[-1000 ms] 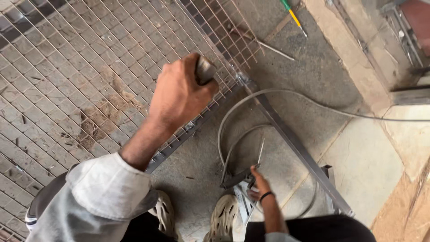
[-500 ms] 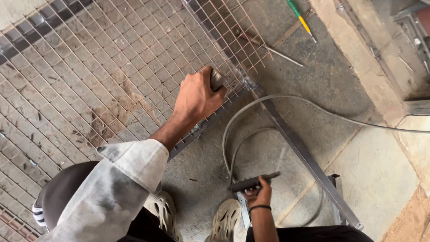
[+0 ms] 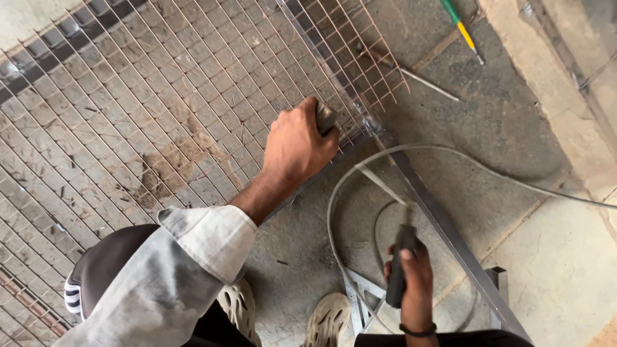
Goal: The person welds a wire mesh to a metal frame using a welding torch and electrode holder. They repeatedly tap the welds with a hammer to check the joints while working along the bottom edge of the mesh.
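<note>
Left hand (image 3: 297, 142) has its fingers curled tight around a small grey block (image 3: 325, 116), only the end of it poking out past the knuckles, and it's pressed down on the wire mesh panel (image 3: 160, 109) right by the mesh's lower corner. Just past those fingers, to the right, the mesh meets a metal frame bar (image 3: 443, 225) that runs off diagonally toward the bottom right.

Right hand (image 3: 411, 283) is lower down, well apart from the left one, fingers wrapped shut around a dark handle of a welding holder (image 3: 398, 266). A thin rod (image 3: 380, 186) sticks up out of it, angled toward that same mesh corner, tip close to the frame bar but I can't tell if it's actually touching. A grey cable (image 3: 450, 154) loops around above and to the side of this hand and trails off to the right edge.

Everything sits on a concrete floor (image 3: 501, 128). Below the hands you can see light-coloured clogs (image 3: 328, 321). Way up beyond the mesh corner there's a screwdriver (image 3: 461, 29) with a green and yellow handle, and another loose rod (image 3: 427, 83) lying near it.
</note>
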